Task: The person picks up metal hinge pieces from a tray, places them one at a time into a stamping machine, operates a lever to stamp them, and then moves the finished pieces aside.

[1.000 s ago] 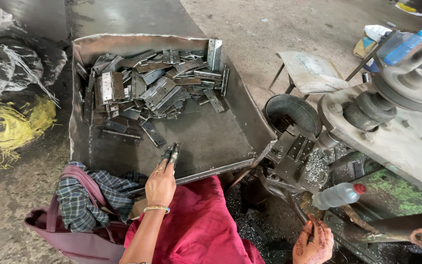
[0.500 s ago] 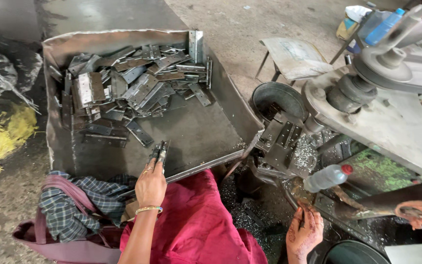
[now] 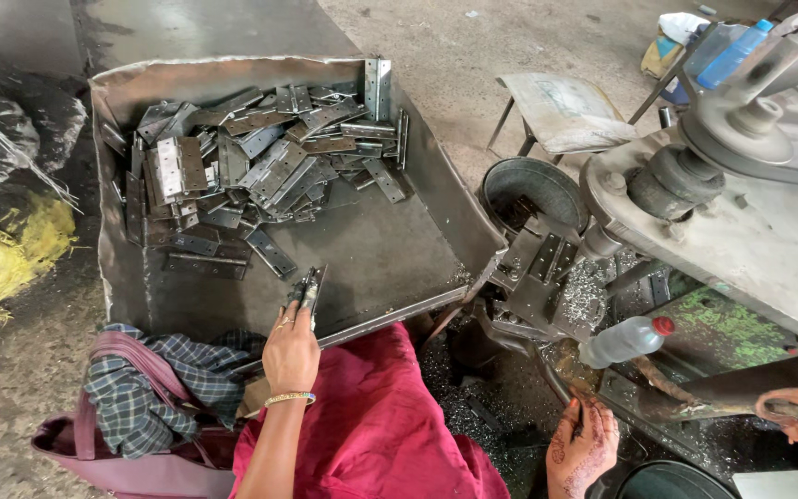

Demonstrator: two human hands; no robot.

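Looking down at a seated person in a red garment. The left hand point(image 3: 290, 351) grips a metal hinge point(image 3: 308, 288) over a steel tray point(image 3: 399, 268), where a pile of hinges point(image 3: 251, 166) lies. The right hand point(image 3: 582, 448) rests low by a grey machine point(image 3: 750, 212), near a plastic bottle point(image 3: 622, 340)

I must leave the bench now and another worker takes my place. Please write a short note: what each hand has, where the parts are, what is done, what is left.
Left hand: holds a few metal hinges over the near end of the metal tray.
Right hand: low by the machine, fingers bent at a dark part; whether it grips anything cannot be told.
Parts: big hinge pile at the tray's far end.
Done: some hinges taken in hand.
Left: most of the pile is untouched.
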